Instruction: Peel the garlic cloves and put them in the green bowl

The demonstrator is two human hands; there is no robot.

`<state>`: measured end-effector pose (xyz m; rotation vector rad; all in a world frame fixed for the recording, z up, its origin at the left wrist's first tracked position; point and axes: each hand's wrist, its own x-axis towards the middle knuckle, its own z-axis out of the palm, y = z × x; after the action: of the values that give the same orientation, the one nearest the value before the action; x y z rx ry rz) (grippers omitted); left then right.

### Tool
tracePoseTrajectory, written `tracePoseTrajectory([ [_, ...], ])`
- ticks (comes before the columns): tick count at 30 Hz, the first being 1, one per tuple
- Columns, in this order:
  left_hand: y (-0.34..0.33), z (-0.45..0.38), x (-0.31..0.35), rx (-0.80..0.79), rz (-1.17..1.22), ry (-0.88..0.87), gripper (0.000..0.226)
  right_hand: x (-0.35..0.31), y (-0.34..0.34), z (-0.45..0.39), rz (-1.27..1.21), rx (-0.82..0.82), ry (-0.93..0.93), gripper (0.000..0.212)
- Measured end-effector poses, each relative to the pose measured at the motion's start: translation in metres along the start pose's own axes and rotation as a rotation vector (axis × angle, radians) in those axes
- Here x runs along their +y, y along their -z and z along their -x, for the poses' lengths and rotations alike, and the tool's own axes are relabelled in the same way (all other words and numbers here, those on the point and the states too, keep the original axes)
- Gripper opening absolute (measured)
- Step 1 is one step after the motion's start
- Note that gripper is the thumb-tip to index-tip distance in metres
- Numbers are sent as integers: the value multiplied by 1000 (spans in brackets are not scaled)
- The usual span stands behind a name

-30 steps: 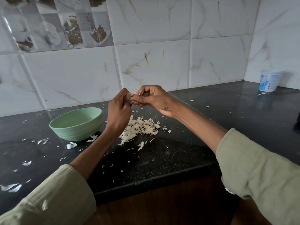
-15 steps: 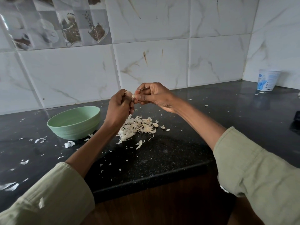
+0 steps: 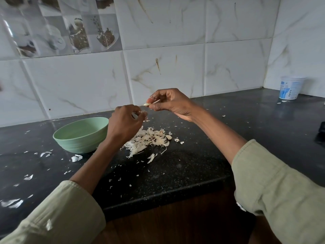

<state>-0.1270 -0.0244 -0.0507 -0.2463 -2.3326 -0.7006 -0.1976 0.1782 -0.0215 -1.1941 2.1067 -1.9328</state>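
Observation:
My right hand (image 3: 168,103) pinches a small pale garlic clove (image 3: 147,104) between thumb and fingers, held above the black counter. My left hand (image 3: 124,121) is just left of it and slightly lower, its curled fingers pinching a thin flake of garlic skin (image 3: 142,112). The green bowl (image 3: 80,133) stands on the counter left of my left hand; its inside is mostly hidden by the near rim. A pile of garlic skins (image 3: 149,139) lies on the counter beneath my hands.
Loose bits of skin are scattered over the black counter (image 3: 193,164), with larger flakes at the left (image 3: 76,157). A white plastic cup (image 3: 290,88) stands in the far right corner by the tiled wall. The counter's front edge (image 3: 167,196) runs below my forearms.
My hands have drawn apart: the left has dropped down and left with a piece of skin, while the right keeps the clove, now showing bare at its fingertips.

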Motion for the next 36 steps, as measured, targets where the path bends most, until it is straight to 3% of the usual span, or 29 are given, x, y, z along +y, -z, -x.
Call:
tracePoseTrajectory([
  [4,2,0,2,-19,-27,-4,24,-1,2,0,12,28,-2,26],
  [10,0,3,7,-38,38,88,57,-3,2,0,33,45,6,29],
  [15,1,0,0,-46,-37,-11,21,-2,3,0,63,69,1,29],
  [18,2,3,3,-96,-62,-75,23,-1,3,0,80,75,-9,27],
  [20,1,3,3,-103,-50,-97,5,0,3,0,91,75,-14,27],
  [28,4,3,4,-161,90,-71,34,4,4,-2,91,100,-32,27],
  [36,5,4,4,-156,130,-144,26,6,3,-2,47,94,-54,29],
])
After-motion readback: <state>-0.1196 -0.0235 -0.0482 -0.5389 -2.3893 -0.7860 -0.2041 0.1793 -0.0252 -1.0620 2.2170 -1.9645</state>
